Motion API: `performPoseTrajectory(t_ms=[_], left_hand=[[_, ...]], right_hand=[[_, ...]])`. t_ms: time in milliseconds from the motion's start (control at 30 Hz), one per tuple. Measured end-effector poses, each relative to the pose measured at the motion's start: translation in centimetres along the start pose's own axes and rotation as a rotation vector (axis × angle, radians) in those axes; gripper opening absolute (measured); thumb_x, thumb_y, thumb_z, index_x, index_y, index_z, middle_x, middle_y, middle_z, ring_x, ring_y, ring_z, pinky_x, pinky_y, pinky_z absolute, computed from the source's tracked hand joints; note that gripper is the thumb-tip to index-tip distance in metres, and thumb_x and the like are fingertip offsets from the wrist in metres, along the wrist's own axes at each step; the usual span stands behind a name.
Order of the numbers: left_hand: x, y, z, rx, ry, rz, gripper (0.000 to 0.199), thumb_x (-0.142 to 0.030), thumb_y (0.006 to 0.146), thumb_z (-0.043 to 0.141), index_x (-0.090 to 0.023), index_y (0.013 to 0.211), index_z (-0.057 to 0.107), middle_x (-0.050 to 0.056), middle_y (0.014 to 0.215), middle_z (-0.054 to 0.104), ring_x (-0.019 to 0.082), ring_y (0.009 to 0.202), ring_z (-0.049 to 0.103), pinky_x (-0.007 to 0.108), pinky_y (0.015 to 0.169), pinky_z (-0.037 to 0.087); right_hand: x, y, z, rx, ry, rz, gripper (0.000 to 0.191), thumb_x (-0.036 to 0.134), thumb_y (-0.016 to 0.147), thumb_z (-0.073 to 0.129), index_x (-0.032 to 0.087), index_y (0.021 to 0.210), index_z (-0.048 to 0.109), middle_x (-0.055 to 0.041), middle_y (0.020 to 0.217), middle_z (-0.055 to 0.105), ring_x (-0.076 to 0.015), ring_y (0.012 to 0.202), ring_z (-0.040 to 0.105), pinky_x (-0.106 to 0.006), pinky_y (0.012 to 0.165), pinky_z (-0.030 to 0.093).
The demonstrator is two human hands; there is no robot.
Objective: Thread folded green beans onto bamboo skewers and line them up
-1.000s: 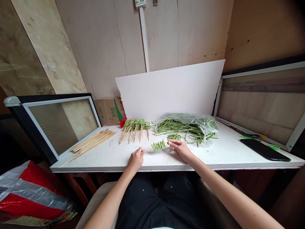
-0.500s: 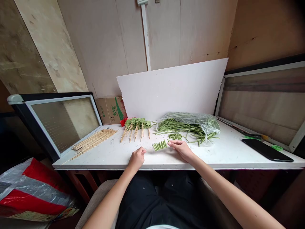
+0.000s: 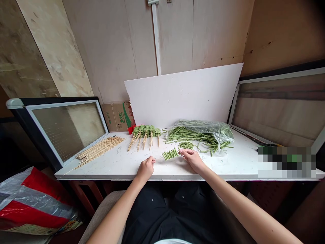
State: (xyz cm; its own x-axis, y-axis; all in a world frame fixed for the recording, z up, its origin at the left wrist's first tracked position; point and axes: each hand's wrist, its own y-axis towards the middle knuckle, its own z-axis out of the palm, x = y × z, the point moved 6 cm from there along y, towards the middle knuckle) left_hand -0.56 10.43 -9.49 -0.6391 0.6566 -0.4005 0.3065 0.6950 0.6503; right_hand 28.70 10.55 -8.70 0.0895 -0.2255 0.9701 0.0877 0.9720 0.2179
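Between my two hands, green bean pieces (image 3: 170, 154) sit side by side in a row on a thin skewer. My left hand (image 3: 146, 167) is closed on the skewer's left end. At the right end of the row, the fingers of my right hand (image 3: 191, 158) pinch a bean piece. Just beyond that hand lies a small pile of cut bean pieces (image 3: 186, 145). Filled bean skewers (image 3: 146, 130) are stacked at the back, their sticks pointing toward me. Bare wooden skewers (image 3: 101, 148) lie at the left.
A clear plastic bag of long beans (image 3: 198, 131) lies at the back right of the white table (image 3: 122, 171). Behind stand a white board (image 3: 182, 96) and a cardboard box (image 3: 116, 117). Framed panels flank both sides. The right table corner is pixelated.
The hands and the bean row have hardly moved; the view has shifted slightly. The table's right corner, where a phone showed, is now pixelated.
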Motion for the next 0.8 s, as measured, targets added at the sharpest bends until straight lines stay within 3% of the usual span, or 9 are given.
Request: performPoseTrajectory(t_ms=[333, 433, 533, 633, 700, 800], left_hand=[[0.3, -0.1, 0.0, -0.002, -0.014, -0.011, 0.024, -0.002, 0.089, 0.046, -0.023, 0.090, 0.059, 0.004, 0.077, 0.072, 0.020, 0.076, 0.073, 0.026, 0.068, 0.051], [0.2, 0.0, -0.1, -0.024, -0.059, -0.021, 0.022, -0.005, 0.091, 0.046, -0.023, 0.089, 0.059, 0.004, 0.077, 0.072, 0.019, 0.074, 0.073, 0.026, 0.068, 0.051], [0.3, 0.3, -0.3, -0.044, -0.093, -0.050, 0.021, -0.007, 0.092, 0.047, -0.022, 0.088, 0.060, 0.003, 0.075, 0.070, 0.019, 0.073, 0.072, 0.025, 0.068, 0.051], [1.3, 0.8, -1.4, -0.093, -0.084, -0.101, 0.020, -0.008, 0.092, 0.048, -0.022, 0.089, 0.062, 0.003, 0.075, 0.070, 0.019, 0.076, 0.072, 0.026, 0.069, 0.050], [2.6, 1.1, -2.7, -0.149, -0.060, -0.142, 0.020, -0.009, 0.092, 0.049, -0.022, 0.091, 0.063, 0.004, 0.076, 0.072, 0.020, 0.077, 0.072, 0.026, 0.070, 0.049], [4.9, 1.2, -5.1, -0.226, -0.025, -0.200, 0.018, -0.013, 0.094, 0.048, -0.022, 0.091, 0.064, 0.005, 0.077, 0.072, 0.021, 0.076, 0.071, 0.027, 0.068, 0.048]], right_hand=[[0.6, -0.8, 1.1, -0.078, -0.019, -0.077, 0.041, 0.057, 0.065, 0.092, 0.020, 0.079, 0.082, -0.0103, 0.091, 0.081, -0.0293, 0.095, 0.072, -0.041, 0.094, 0.052], [0.7, -1.0, 1.6, -0.063, -0.023, -0.061, 0.041, 0.058, 0.067, 0.090, 0.020, 0.080, 0.082, -0.0104, 0.094, 0.081, -0.0302, 0.098, 0.073, -0.041, 0.092, 0.053], [0.9, -1.0, 1.6, -0.053, -0.067, -0.039, 0.044, 0.059, 0.069, 0.088, 0.021, 0.092, 0.084, -0.0117, 0.108, 0.081, -0.0322, 0.107, 0.071, -0.039, 0.088, 0.054], [1.4, -0.8, 1.5, -0.050, -0.156, -0.079, 0.049, 0.062, 0.083, 0.076, 0.023, 0.112, 0.081, -0.0123, 0.122, 0.078, -0.0313, 0.111, 0.070, -0.038, 0.082, 0.053], [1.9, -0.8, 2.1, -0.027, -0.283, -0.152, 0.046, 0.059, 0.091, 0.066, 0.022, 0.116, 0.079, -0.0126, 0.120, 0.078, -0.0294, 0.106, 0.070, -0.037, 0.080, 0.053], [1.9, -0.9, 5.3, 0.125, -0.562, -0.305, 0.030, 0.042, 0.095, 0.064, 0.021, 0.109, 0.081, -0.0115, 0.110, 0.079, -0.0283, 0.099, 0.068, -0.038, 0.082, 0.051]])
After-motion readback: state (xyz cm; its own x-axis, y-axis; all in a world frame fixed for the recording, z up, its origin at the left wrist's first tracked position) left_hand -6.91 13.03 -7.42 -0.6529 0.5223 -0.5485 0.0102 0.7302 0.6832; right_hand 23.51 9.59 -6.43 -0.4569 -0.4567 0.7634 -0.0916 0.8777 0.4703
